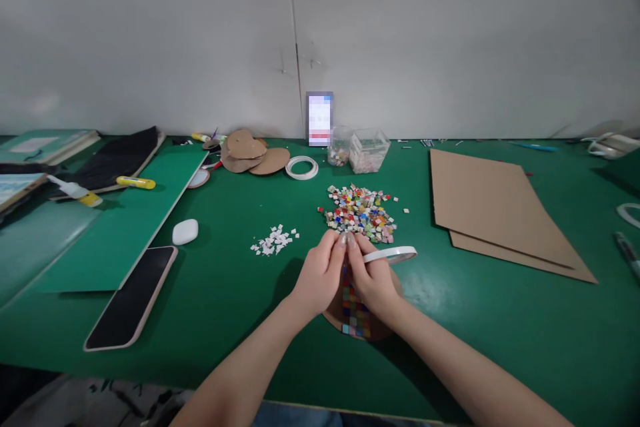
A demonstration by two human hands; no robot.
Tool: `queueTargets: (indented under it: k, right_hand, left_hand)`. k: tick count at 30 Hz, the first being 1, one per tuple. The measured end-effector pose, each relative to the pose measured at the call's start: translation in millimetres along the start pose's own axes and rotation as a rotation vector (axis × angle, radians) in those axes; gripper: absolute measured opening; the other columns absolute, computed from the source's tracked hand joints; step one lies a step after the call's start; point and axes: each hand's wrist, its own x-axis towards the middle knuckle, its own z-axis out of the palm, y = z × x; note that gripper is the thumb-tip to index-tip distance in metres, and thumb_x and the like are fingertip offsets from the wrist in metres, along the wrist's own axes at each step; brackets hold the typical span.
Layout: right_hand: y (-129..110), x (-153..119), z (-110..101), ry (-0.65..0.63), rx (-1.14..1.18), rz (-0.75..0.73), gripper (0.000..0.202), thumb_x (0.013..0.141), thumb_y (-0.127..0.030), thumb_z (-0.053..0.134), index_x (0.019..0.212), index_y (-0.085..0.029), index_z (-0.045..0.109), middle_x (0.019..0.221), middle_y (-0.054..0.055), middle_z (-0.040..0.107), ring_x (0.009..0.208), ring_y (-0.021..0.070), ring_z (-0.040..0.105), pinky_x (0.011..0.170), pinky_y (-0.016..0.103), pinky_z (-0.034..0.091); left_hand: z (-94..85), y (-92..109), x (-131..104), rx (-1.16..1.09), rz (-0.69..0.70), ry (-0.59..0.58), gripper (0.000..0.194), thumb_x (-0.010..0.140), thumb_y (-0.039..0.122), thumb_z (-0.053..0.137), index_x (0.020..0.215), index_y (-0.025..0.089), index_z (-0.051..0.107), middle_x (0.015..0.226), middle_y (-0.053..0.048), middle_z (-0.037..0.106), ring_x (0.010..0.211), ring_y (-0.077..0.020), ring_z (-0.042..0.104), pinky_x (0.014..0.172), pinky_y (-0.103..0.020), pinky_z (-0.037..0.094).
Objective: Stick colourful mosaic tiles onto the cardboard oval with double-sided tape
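My left hand (pixel 319 275) and my right hand (pixel 374 281) meet at the fingertips, both closed in a pinch. What lies between the fingertips is too small to make out. A roll of white tape (pixel 400 255) is held in my right hand and sticks out to the right of it. Beneath the hands rests a round brown cardboard disc (pixel 333 315), partly covered by them. Down its middle runs a band of coloured mosaic tiles (pixel 356 312). Just beyond my fingertips lies a loose pile of mixed mosaic tiles (pixel 357 210).
White paper scraps (pixel 274 240) lie left of the hands. Farther left are a phone (pixel 133 300), a white case (pixel 185 231) and a green board (pixel 125 227). Cardboard discs (pixel 270 161), a second tape roll (pixel 301 168) and clear containers (pixel 369 151) stand behind; cardboard sheets (pixel 490 200) lie right.
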Motion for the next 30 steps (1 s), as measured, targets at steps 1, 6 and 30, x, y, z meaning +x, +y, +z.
queueTargets:
  k: [1,6,30]
  right_hand:
    - [0.1,-0.4,0.3,-0.003,-0.007,0.007,0.023,0.089,-0.029,0.034,0.067,-0.022,0.038,0.059,-0.003,0.042,0.054,0.0133,0.042,0.052,0.024,0.036]
    - [-1.3,-2.3,-0.4,-0.009,-0.086,0.04,0.022,0.09,-0.031,0.033,0.072,-0.021,0.042,0.059,-0.002,0.044,0.053,0.0134,0.042,0.05,0.024,0.033]
    - [-5.7,1.4,-1.5,0.061,0.015,0.033,0.022,0.087,-0.028,0.033,0.069,-0.021,0.043,0.058,-0.001,0.044,0.054,0.0137,0.044,0.051,0.024,0.037]
  left_hand:
    - [-0.3,-0.4,-0.3,0.071,0.022,-0.006,0.023,0.092,0.031,0.029,0.073,0.02,0.037,0.063,0.003,0.044,0.056,-0.0113,0.044,0.052,-0.023,0.03]
    - [-0.8,-2.1,-2.2,0.229,0.074,-0.026,0.02,0.093,0.028,0.024,0.076,0.021,0.032,0.062,0.003,0.044,0.053,-0.0129,0.046,0.05,-0.024,0.028]
    - [-0.9,-1.2,-4.6,0.067,0.06,-0.072,0.021,0.093,0.034,0.026,0.084,0.02,0.038,0.062,0.004,0.043,0.053,-0.0111,0.042,0.05,-0.023,0.027]
